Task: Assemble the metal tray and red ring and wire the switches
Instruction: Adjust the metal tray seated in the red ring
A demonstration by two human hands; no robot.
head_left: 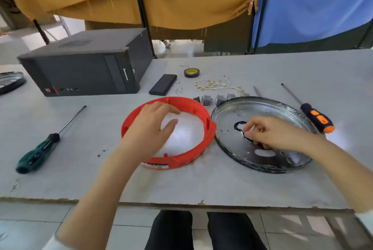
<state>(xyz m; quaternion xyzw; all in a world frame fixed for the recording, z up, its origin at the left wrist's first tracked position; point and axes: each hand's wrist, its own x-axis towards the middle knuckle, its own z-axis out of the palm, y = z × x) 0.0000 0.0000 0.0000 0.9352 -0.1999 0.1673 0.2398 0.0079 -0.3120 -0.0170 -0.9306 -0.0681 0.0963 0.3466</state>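
The red ring (207,128) lies flat at the table's middle, and the round metal tray (232,112) sits touching it on the right. My left hand (149,126) hovers over the ring's left half with its fingers spread and nothing in it. My right hand (276,133) rests in the tray's middle with its fingertips pinched at the edge of the centre hole; whether it holds anything small is unclear. Several grey switches (214,99) sit just behind the ring and tray. A bundle of white wires with brass terminals (218,85) lies further back.
A green-handled screwdriver (38,153) lies at the left, an orange-and-black one (314,116) at the right. A black computer case (84,70), a dark flat box (162,84), a tape roll (191,72) and a few small screws (178,90) sit at the back.
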